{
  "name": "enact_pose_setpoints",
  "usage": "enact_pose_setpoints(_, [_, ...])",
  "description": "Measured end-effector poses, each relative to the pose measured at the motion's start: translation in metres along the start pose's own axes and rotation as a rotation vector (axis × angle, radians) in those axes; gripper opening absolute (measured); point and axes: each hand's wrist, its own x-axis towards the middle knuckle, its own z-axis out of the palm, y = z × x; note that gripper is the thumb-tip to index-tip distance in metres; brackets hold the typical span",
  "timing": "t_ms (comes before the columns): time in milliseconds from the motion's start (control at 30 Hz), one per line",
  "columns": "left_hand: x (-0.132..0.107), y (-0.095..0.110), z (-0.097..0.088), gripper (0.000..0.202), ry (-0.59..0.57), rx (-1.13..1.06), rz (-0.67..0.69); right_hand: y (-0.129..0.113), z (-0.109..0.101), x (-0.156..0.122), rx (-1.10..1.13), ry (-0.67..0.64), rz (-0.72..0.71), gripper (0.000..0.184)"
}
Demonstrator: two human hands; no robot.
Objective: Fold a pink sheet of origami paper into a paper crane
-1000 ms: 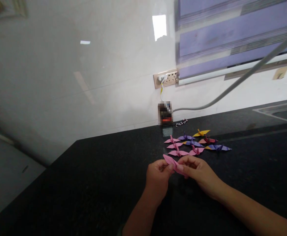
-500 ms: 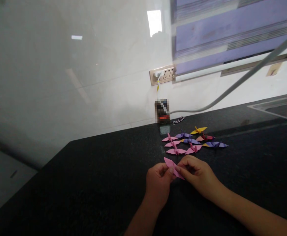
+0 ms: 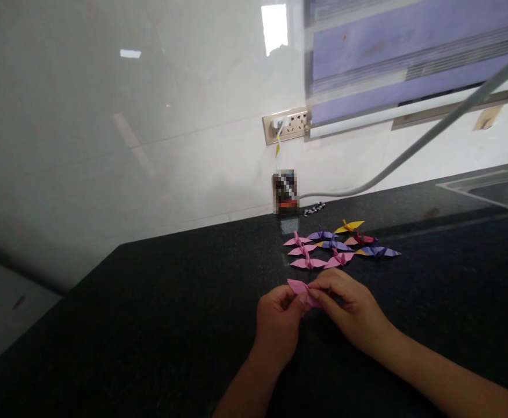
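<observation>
Between my two hands is a folded piece of pink origami paper (image 3: 298, 285), held a little above the dark countertop (image 3: 184, 302). My left hand (image 3: 280, 316) pinches its lower left part between thumb and fingers. From the right, the thumb and index finger of my right hand (image 3: 350, 305) pinch the middle and right side of the same paper. The fingertips hide part of its folds. Just beyond my hands lie several finished paper cranes: pink ones (image 3: 308, 263) at the left, purple ones (image 3: 378, 252) at the middle and right, a red one (image 3: 360, 239) and a yellow one (image 3: 350, 226).
A blurred-out dark object (image 3: 285, 193) stands against the wall, with a grey hose (image 3: 393, 171) beside it. A beaded string (image 3: 313, 209) lies nearby. At the right is a sink rim (image 3: 467, 189); a wall socket (image 3: 285, 125) holds a white plug.
The pink paper has tilted flatter, and my right fingers have shifted slightly up and left along it. My left hand keeps its pinch. The camera view has moved a little.
</observation>
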Motion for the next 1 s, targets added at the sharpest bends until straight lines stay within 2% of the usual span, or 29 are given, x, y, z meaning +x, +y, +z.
enact_pose_setpoints(233, [0.0002, -0.0044, -0.0006, 0.021, -0.002, 0.009, -0.01, 0.0057, 0.0002, 0.0009, -0.017, -0.076, 0.089, 0.008])
enact_pose_setpoints(400, [0.0001, -0.0057, -0.002, 0.023, 0.012, 0.045, -0.006, 0.0075, 0.0028, -0.0002, -0.011, -0.12, 0.089, 0.011])
enact_pose_setpoints(567, [-0.0001, -0.0058, -0.0007, 0.024, 0.001, 0.047, -0.042, 0.006, 0.0026, -0.001, -0.089, -0.087, 0.084, 0.012])
enact_pose_setpoints(767, [-0.0001, -0.0058, -0.0008, 0.023, 0.037, 0.164, -0.04, 0.0072, 0.0032, -0.0024, -0.248, -0.073, -0.048, 0.009])
enact_pose_setpoints(900, [-0.0004, -0.0073, -0.0005, 0.023, 0.062, 0.126, -0.035, 0.008, 0.0031, -0.0037, -0.332, -0.073, -0.146, 0.013])
enact_pose_setpoints(1000, [-0.0001, -0.0072, -0.0004, 0.025, 0.055, 0.072, -0.026, 0.0071, 0.0024, -0.0036, -0.317, -0.054, -0.161, 0.014])
